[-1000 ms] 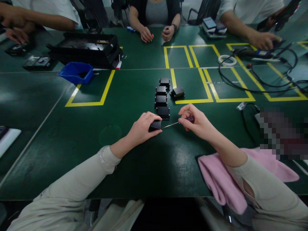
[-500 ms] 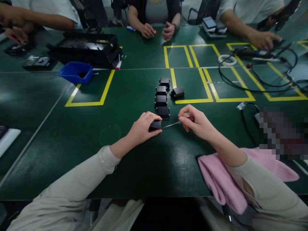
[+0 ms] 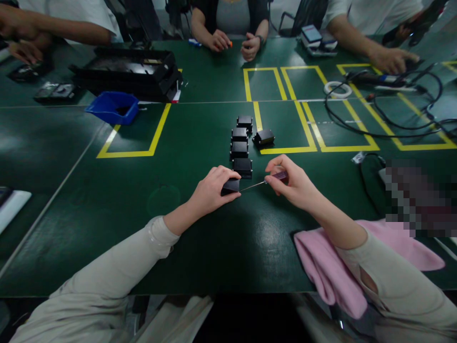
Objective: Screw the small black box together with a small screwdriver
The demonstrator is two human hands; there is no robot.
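My left hand is closed around a small black box and holds it against the green table. My right hand pinches a thin screwdriver by its dark handle. The metal tip points left and meets the side of the held box. Just beyond, several more black boxes stand in a row running away from me. One further black box sits to the right of that row, on a yellow line.
A pink cloth lies under my right forearm. A blue bin and a black tray stand at the far left. Black cables and a tape roll lie at the far right. Other people's hands rest along the far edge.
My right hand's fingers have shifted slightly on the screwdriver handle. The hands of the person opposite me have moved a little. The held box stays in place.
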